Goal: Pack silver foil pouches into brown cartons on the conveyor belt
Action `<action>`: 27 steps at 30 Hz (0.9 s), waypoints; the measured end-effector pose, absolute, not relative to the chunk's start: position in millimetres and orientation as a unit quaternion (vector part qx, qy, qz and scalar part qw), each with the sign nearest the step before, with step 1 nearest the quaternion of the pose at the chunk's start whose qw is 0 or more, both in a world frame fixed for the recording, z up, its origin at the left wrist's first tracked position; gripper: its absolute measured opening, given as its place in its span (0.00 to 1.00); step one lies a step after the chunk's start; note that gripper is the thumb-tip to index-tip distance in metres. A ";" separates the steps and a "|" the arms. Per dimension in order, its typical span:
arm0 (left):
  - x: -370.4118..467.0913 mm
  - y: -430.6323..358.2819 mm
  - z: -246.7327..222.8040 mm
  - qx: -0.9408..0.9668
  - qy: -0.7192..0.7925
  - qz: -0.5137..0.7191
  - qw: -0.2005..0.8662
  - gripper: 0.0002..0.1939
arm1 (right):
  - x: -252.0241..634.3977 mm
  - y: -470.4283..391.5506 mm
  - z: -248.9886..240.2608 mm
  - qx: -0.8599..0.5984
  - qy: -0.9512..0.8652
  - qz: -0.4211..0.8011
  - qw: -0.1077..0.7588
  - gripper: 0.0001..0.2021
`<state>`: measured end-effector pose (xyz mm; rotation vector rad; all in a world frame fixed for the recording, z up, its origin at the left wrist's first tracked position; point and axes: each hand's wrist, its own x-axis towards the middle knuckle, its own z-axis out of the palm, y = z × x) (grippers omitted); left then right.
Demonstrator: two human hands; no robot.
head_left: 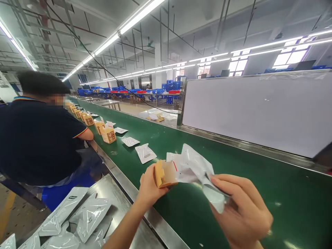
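My left hand (149,188) is closed around a small yellow carton (166,174) whose top flaps stand open toward the right. A white plastic pouch (195,160) is pinched in my right hand (241,204), between thumb and fingers. Its far end reaches close to the carton's open side; I cannot tell whether the two touch. Both hands are above the green conveyor belt (259,180). Just beyond the carton, another white pouch (145,153) lies flat on the belt.
A metal side table (121,214) at lower left carries a heap of silver-white pouches (89,218). Along the belt stand several open cartons (108,134) with pouches beside them. A person in a dark shirt (38,138) sits at the left. A white panel (254,110) borders the far side.
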<state>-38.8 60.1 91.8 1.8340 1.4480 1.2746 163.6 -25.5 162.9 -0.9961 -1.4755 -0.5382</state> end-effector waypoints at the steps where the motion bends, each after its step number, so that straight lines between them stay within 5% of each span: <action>1: -29.7 44.8 92.9 0.670 0.515 0.465 0.262 0.37 | 158.2 -24.0 163.8 -0.395 -0.660 -0.238 0.593 0.12; 6: -11.5 7.4 96.5 0.619 0.515 0.512 0.298 0.33 | 156.4 -29.8 156.5 -0.270 -0.829 -0.168 0.461 0.18; 14: 6.4 -2.7 81.2 0.685 0.486 0.505 0.200 0.25 | 157.3 -58.1 147.8 -0.351 -0.856 -0.202 0.321 0.19; 20: 20.7 -16.9 56.6 0.772 0.370 0.476 0.201 0.29 | 166.7 -49.1 155.5 -0.450 -0.863 0.181 0.140 0.20; 23: 26.4 -24.0 50.6 0.757 0.403 0.469 0.211 0.32 | 167.7 -46.5 150.5 -0.461 -0.852 0.189 0.161 0.17; 27: 36.0 -33.9 56.9 0.730 0.427 0.501 0.183 0.28 | 164.9 -62.3 141.9 -0.449 -0.852 -0.004 0.269 0.18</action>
